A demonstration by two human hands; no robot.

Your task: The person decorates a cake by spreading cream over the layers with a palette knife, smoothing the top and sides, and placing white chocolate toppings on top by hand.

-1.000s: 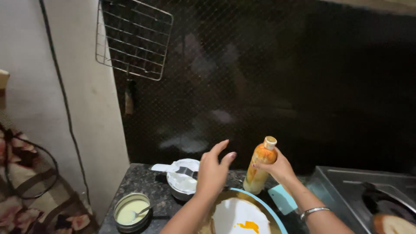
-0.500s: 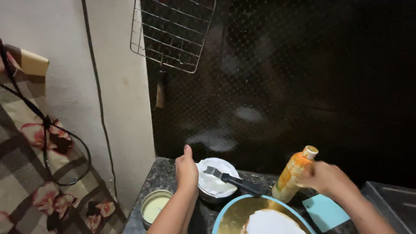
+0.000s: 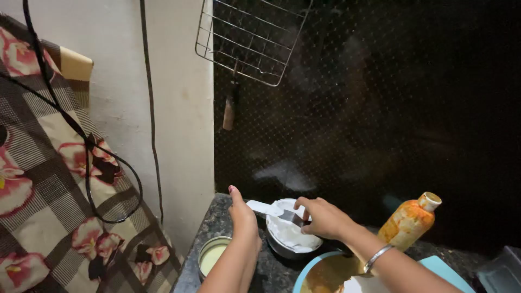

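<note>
Your right hand [image 3: 323, 217] has its fingers pinched on what looks like a knife [image 3: 277, 211] lying across the white bowl [image 3: 287, 234]; your left hand [image 3: 241, 214] rests released beside it. An orange bottle [image 3: 408, 221] with a cream cap stands right, on the dark surface [image 3: 217, 222]

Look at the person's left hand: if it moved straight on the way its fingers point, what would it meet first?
The left hand points up and away, so it would probably first meet the dark dotted back wall behind the counter; depth is uncertain.

The blue plate [image 3: 304, 268] and grey tray [image 3: 496, 271] run off the frame's bottom edge.
</note>
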